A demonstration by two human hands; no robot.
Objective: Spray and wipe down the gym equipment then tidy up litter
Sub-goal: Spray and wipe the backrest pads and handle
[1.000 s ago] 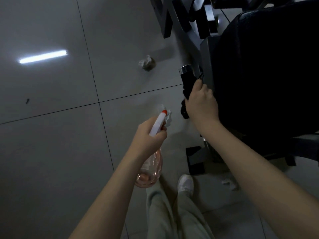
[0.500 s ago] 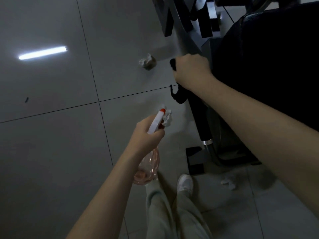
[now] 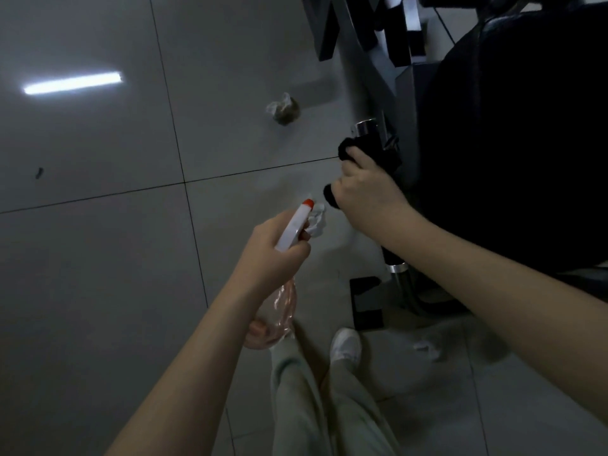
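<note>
My left hand [image 3: 274, 250] grips a clear pinkish spray bottle [image 3: 279, 302] by its white head with an orange nozzle tip [image 3: 307, 203], pointing up and right. My right hand [image 3: 365, 192] holds a black cloth [image 3: 348, 149] wrapped round the black foam handle bar [image 3: 378, 143] of the gym machine, about midway along the bar. The bar has a chrome end cap [image 3: 363, 126] above and a chrome collar [image 3: 396, 267] below. A big black seat pad [image 3: 513, 143] fills the right side.
Crumpled litter lies on the grey tiled floor: a brownish wad [image 3: 284, 108] far centre, a white tissue [image 3: 317, 220] just beyond the nozzle, and a small white scrap [image 3: 426, 347] near my white shoe [image 3: 345, 345]. The machine's black foot [image 3: 367, 302] and frame [image 3: 358, 37] stand right of centre.
My right hand slid with the cloth up to the bar's top end, then back down to its middle. The left hand with the bottle stayed nearly still.
</note>
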